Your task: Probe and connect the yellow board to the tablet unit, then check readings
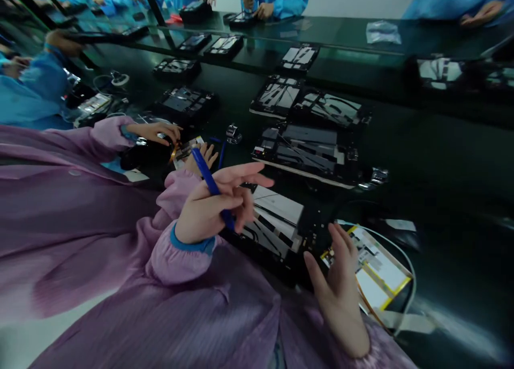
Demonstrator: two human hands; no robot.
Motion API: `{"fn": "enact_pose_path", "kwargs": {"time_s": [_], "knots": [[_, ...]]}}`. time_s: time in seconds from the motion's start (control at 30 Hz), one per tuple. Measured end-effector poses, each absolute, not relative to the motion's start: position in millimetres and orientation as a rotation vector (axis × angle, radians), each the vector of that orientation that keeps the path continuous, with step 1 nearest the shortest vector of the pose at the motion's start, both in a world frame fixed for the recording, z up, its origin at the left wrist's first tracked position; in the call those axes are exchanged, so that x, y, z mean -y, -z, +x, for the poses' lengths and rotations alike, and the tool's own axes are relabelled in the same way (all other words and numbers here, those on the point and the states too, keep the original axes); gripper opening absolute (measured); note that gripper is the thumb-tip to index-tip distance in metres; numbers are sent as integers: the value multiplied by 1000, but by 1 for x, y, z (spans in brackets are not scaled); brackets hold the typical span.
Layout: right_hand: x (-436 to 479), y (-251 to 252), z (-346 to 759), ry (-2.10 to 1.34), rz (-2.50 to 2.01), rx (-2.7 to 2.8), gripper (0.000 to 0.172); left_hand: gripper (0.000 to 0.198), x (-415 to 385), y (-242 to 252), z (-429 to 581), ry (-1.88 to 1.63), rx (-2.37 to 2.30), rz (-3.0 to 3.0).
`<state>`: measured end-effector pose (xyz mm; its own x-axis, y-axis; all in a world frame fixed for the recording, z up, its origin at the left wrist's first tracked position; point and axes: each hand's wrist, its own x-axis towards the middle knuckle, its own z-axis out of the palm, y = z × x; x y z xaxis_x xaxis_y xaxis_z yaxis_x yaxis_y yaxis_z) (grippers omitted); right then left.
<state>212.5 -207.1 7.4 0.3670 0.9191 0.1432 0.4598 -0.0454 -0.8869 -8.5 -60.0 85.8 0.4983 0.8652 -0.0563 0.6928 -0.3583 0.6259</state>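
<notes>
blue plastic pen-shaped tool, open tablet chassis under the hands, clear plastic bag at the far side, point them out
blue plastic pen-shaped tool [205, 175], head view, on its upper shaft above the left hand
open tablet chassis [277, 208], head view, on the white panel inside
clear plastic bag [383, 32], head view, on its middle

electronics assembly line | opened tablets [309, 149] on bench [441, 160] (workers in smocks [36, 90])
</notes>
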Motion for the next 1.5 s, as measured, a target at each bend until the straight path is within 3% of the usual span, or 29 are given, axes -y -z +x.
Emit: {"fn": "enact_pose_path", "kwargs": {"time_s": [0.1,0.2,0.3,0.5,0.63,0.73,0.97,1.03,1.17,1.37,1.5], "knots": [[180,-9,202,-352,-1628,1765,43,43,70,-76,8,-531,-1393,1855],[156,-1,187,-173,-1771,2013,47,37,62,-45,2,-469,-1708,1967],[148,6,183,-58,-1865,2076,48,46,55,-20,-15,-271,-1811,1982],[156,10,199,25,-1879,2007,34,30,52,-10,-35,-276,-1727,1952],[163,13,207,-68,-1658,2030,16,25,53,-12,-33,-342,-1729,2013],[168,12,212,-115,-1515,2071,14,25,54,-11,-31,-389,-1716,2030],[180,5,217,-92,-1480,1967,49,40,54,-12,-29,-337,-1684,2068],[185,7,217,-105,-1549,1765,43,41,56,-15,-27,-295,-1704,2089],[193,11,222,-210,-1686,1317,13,42,63,-22,-21,-172,-1799,2149],[194,21,234,-748,-1714,952,23,45,65,-28,-8,-96,-1787,2151],[196,19,230,-786,-1678,865,22,45,57,-25,-6,-212,-1780,2039]]}}
